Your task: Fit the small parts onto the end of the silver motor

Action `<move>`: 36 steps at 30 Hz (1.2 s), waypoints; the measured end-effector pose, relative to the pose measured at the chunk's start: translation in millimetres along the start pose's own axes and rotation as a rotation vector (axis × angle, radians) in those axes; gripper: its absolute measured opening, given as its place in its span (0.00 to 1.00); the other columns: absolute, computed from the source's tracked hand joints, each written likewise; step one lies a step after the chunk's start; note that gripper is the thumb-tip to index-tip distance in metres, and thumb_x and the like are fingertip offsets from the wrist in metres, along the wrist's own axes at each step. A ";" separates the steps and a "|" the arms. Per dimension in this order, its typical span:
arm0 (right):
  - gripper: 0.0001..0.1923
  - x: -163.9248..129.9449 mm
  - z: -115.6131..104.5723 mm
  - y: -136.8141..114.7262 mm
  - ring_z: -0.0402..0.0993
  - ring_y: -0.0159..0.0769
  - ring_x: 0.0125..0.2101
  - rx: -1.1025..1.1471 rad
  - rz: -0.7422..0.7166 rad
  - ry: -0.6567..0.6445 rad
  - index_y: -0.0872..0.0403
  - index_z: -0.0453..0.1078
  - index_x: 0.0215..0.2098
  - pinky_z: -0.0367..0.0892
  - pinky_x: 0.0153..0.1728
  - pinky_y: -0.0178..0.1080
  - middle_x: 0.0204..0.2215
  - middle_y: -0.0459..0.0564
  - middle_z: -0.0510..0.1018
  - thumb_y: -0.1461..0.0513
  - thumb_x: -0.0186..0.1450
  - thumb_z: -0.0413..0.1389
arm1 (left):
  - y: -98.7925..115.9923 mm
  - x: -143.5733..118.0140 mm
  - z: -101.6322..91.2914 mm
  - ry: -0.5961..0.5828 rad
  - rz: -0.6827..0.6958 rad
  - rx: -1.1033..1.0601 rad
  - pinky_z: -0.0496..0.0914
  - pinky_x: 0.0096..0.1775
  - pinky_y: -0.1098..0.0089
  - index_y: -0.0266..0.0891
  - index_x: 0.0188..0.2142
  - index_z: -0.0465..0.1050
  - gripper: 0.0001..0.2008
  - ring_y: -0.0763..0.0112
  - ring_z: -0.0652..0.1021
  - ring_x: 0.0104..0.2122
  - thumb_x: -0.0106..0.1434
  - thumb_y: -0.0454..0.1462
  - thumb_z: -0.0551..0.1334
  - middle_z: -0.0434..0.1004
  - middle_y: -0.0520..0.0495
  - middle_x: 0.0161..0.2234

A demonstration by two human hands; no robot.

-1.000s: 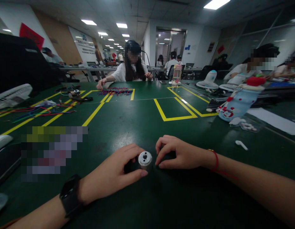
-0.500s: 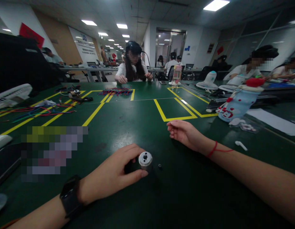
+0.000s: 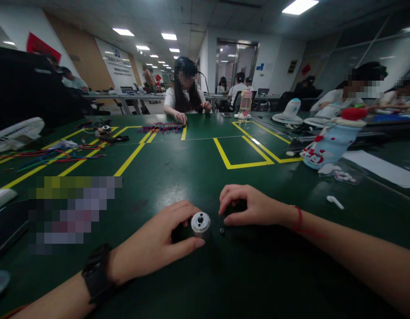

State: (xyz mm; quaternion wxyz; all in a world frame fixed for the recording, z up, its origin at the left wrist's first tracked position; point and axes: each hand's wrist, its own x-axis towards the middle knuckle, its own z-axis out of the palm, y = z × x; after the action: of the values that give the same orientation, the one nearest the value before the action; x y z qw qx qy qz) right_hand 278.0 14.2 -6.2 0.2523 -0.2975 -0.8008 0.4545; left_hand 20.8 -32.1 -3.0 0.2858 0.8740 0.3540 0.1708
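Note:
My left hand (image 3: pixel 173 235) is wrapped around the side of a small silver motor (image 3: pixel 201 222), which stands upright on the green table. Its round top shows a dark centre and small holes. Just to the right of it lies a tiny dark ring-shaped part (image 3: pixel 222 231). Close above that part is my right hand (image 3: pixel 246 206), thumb and curled fingers apart, holding nothing that I can see.
Wires (image 3: pixel 163 128) lie in a heap near a person's hand (image 3: pixel 181 118) across the table. More wires (image 3: pixel 65 153) are at left. A blue bottle (image 3: pixel 334 141), a white earbud (image 3: pixel 334 202) and a small fan (image 3: pixel 288 114) are at right. Yellow tape (image 3: pixel 225 155) marks the surface.
My right hand has come down and left toward the tiny part, its thumb now apart from the fingers. My left hand stays on the motor. The person opposite has reached toward the wires.

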 end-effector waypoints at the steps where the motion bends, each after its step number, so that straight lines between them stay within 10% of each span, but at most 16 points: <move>1: 0.11 -1.1 1.8 -2.1 0.68 0.33 0.36 -0.122 -0.057 -0.054 0.53 0.77 0.34 0.62 0.39 0.37 0.37 0.48 0.72 0.60 0.51 0.67 | -0.1 0.8 0.2 -0.001 0.003 -0.004 0.65 0.39 0.66 0.44 0.43 0.66 0.09 0.66 0.70 0.38 0.65 0.41 0.61 0.70 0.51 0.40; 5: 0.08 -1.7 5.3 -3.8 0.68 0.33 0.38 -0.383 -0.147 -0.109 0.52 0.77 0.34 0.62 0.42 0.39 0.37 0.47 0.71 0.60 0.54 0.66 | -0.7 2.6 0.7 0.003 0.001 -0.004 0.65 0.40 0.66 0.44 0.43 0.67 0.09 0.66 0.70 0.38 0.64 0.41 0.61 0.70 0.51 0.40; 14: 0.08 13.0 32.3 -28.3 0.66 0.30 0.31 -0.174 -0.146 0.240 0.53 0.75 0.36 0.64 0.30 0.34 0.35 0.47 0.69 0.59 0.60 0.61 | -11.2 -2.2 0.7 0.028 0.017 0.025 0.66 0.42 0.63 0.44 0.44 0.66 0.10 0.63 0.71 0.41 0.64 0.42 0.61 0.71 0.49 0.42; 23: 0.08 13.8 42.9 -42.3 0.67 0.31 0.31 -0.161 -0.095 0.209 0.53 0.75 0.35 0.63 0.31 0.34 0.35 0.47 0.71 0.57 0.61 0.60 | -10.2 -5.9 -0.2 0.020 0.013 0.039 0.67 0.43 0.61 0.44 0.43 0.66 0.10 0.62 0.71 0.41 0.64 0.42 0.61 0.71 0.48 0.42; 36: 0.13 24.0 -13.1 36.2 0.62 0.28 0.22 0.063 0.180 0.665 0.56 0.73 0.30 0.57 0.24 0.35 0.23 0.45 0.71 0.54 0.62 0.55 | -12.9 0.5 -0.9 0.019 0.004 -0.012 0.65 0.40 0.64 0.46 0.45 0.66 0.10 0.64 0.71 0.39 0.64 0.42 0.62 0.70 0.51 0.41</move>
State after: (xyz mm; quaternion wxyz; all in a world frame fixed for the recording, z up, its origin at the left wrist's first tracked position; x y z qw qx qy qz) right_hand 279.0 53.6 -28.8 0.4675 -0.4910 -0.6307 0.3775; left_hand 13.9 -23.7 -10.3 0.2873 0.8713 0.3538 0.1819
